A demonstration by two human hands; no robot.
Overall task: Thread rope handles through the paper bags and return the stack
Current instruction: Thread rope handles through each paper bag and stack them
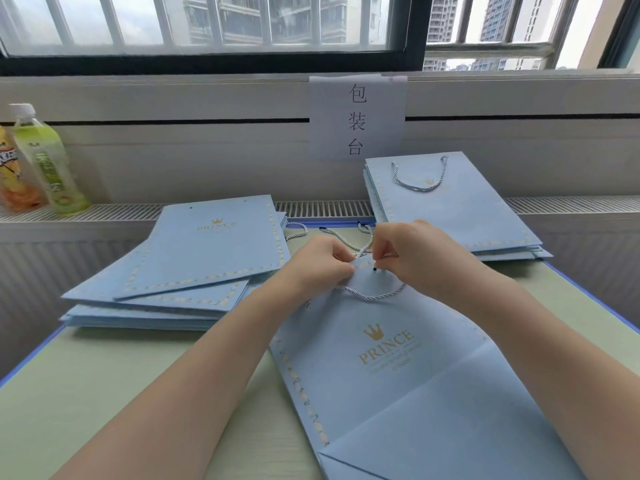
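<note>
Two hands at bag [388, 344] top on table [104, 382]: left hand [320, 263] pinched the edge steady, right hand [403, 251] pinched rope [367, 247] toward hole; unthreaded stack [194, 258] left, finished [457, 206] right.

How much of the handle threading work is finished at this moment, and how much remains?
Done: the right stack of light blue paper bags, its top bag carrying a twisted rope handle. In hand: the left hand and right hand pinch a rope at the centre bag. Left: the left stack, top holes empty; the depth of both stacks is unclear.
</note>
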